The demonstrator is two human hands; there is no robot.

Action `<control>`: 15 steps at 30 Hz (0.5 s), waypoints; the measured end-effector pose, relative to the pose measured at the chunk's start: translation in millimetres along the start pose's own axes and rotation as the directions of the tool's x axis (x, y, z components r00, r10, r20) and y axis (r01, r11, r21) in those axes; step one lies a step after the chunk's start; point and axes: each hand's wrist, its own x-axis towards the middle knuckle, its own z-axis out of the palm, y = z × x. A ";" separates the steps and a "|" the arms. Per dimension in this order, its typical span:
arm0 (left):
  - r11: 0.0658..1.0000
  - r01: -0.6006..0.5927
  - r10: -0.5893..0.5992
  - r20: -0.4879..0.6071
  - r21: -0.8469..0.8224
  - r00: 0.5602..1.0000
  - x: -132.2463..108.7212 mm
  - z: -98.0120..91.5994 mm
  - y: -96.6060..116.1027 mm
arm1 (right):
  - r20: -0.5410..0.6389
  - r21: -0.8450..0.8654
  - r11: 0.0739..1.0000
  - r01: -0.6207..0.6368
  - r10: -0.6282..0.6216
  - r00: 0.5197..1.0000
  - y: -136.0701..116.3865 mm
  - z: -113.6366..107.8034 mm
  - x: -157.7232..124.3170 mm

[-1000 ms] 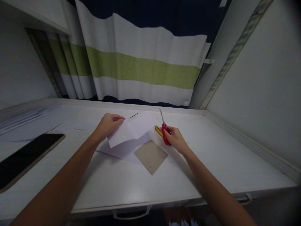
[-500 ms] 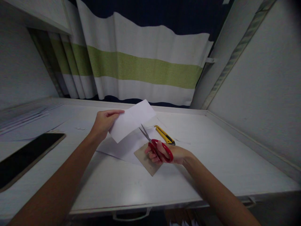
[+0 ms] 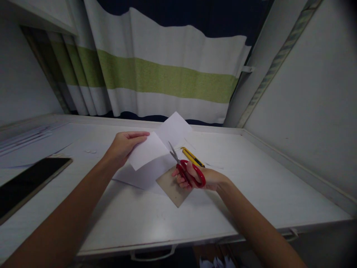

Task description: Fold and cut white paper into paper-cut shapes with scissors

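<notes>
My left hand (image 3: 128, 147) pinches a white sheet of paper (image 3: 149, 152) by its upper left edge and holds it above the desk. A slit divides the paper into a near part and a far part (image 3: 175, 129); whether they still join near my fingertips, I cannot tell. Red-handled scissors (image 3: 182, 166) are in my right hand (image 3: 192, 176), blades pointing up and left, almost together, at the slit's right end. Under my right hand lies a square beige card (image 3: 173, 190), partly covered by it. A yellow utility knife (image 3: 192, 156) rests just behind the scissors.
Another white sheet (image 3: 142, 175) lies on the white desk (image 3: 134, 219) beneath the held paper. A dark phone (image 3: 33, 182) and stacked papers (image 3: 28, 141) are on the left. A striped curtain (image 3: 167, 80) hangs behind, and a wall (image 3: 306, 100) bounds the right.
The scissor blades have closed further. The paper, whole-looking before, now has a slit, and its far part has shifted up and right. The whole view has moved slightly.
</notes>
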 end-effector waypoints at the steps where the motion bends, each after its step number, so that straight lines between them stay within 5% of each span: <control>1: 1.000 0.007 -0.007 0.004 0.002 1.000 -0.4 0.4 0.4 | 0.007 0.007 1.000 -0.003 0.002 1.000 -0.2 -0.5 -0.2; 15: 0.996 0.077 -0.073 0.072 -0.044 0.995 -3.7 5.2 0.3 | 0.072 0.051 0.998 -0.049 0.045 0.996 0.4 -3.2 2.7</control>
